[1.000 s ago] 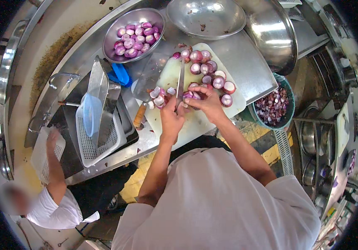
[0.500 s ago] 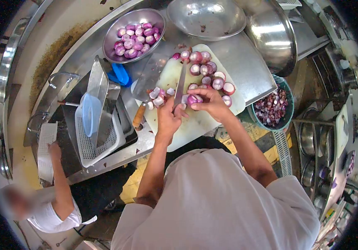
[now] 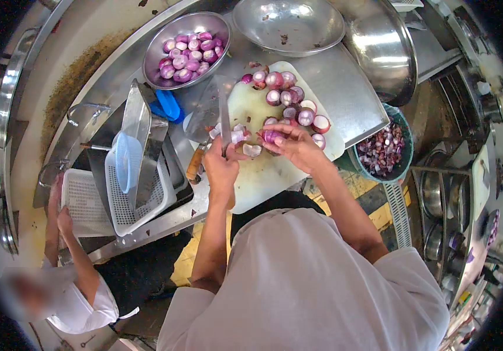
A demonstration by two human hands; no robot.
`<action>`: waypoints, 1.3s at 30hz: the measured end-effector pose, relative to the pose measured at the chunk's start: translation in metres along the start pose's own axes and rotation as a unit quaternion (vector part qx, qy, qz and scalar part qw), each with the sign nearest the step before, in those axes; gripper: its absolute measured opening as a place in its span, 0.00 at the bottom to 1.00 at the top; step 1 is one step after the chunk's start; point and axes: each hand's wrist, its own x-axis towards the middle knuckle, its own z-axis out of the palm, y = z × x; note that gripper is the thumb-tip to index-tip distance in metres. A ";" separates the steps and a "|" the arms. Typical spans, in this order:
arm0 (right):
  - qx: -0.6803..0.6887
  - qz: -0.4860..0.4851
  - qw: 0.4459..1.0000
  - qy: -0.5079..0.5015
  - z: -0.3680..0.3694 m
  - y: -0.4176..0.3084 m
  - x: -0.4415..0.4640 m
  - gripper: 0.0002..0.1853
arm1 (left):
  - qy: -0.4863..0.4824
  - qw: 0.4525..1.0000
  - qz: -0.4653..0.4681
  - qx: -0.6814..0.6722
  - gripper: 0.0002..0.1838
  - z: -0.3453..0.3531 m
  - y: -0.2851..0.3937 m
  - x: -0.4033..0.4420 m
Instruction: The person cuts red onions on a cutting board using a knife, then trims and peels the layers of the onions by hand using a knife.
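My left hand (image 3: 222, 169) is closed round a knife (image 3: 224, 114), whose blade points away from me over the left part of the white cutting board (image 3: 257, 181). My right hand (image 3: 299, 151) grips a purple-red onion (image 3: 272, 137) in its fingers above the middle of the board. A pale cut piece of onion (image 3: 252, 150) lies between the hands. More cut pieces (image 3: 237, 134) sit by the knife blade. Several trimmed onions (image 3: 306, 117) are grouped along the board's far right side. A wide cleaver with a wooden handle (image 3: 195, 164) rests left of my left hand.
A steel bowl (image 3: 148, 61) of peeled onions stands at the back left, beside another large bowl (image 3: 289, 29). A green bucket (image 3: 409, 146) of onion scraps is at the right. On the left, a co-worker holds a white basket (image 3: 84, 196) near the sink.
My left hand and the knife have moved left, away from the onion in my right hand. A cut piece now shows on the board. The co-worker's basket has swung round to the right.
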 end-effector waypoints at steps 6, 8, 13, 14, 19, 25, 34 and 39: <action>-0.033 -0.023 0.998 0.051 0.003 -0.001 -0.001 0.17 | -0.141 0.989 0.015 -0.044 0.20 0.003 0.027 -0.006; -0.047 -0.013 0.997 0.059 -0.004 0.007 0.002 0.18 | -0.177 0.983 0.004 -0.049 0.20 0.007 0.039 -0.008; -0.035 -0.016 0.997 0.063 -0.002 0.012 0.003 0.18 | -0.185 0.982 0.010 -0.020 0.16 0.018 0.040 -0.007; -0.038 -0.022 0.998 0.055 -0.003 0.011 0.002 0.18 | -0.187 0.982 0.010 -0.020 0.16 0.021 0.035 -0.006; -0.005 -0.036 0.999 0.025 0.000 0.002 -0.002 0.18 | -0.059 0.997 0.049 -0.027 0.07 0.027 0.009 0.001; 0.037 0.002 0.998 0.053 0.003 0.007 0.005 0.14 | -0.035 0.996 0.075 0.019 0.05 0.023 0.022 -0.008; 0.074 0.019 0.994 0.081 -0.003 -0.001 0.010 0.05 | -0.043 0.998 -0.013 0.052 0.14 -0.004 -0.010 0.007; -0.124 -0.031 0.984 0.124 0.004 0.007 0.070 0.12 | -0.067 0.994 -0.066 0.047 0.13 -0.014 -0.007 -0.006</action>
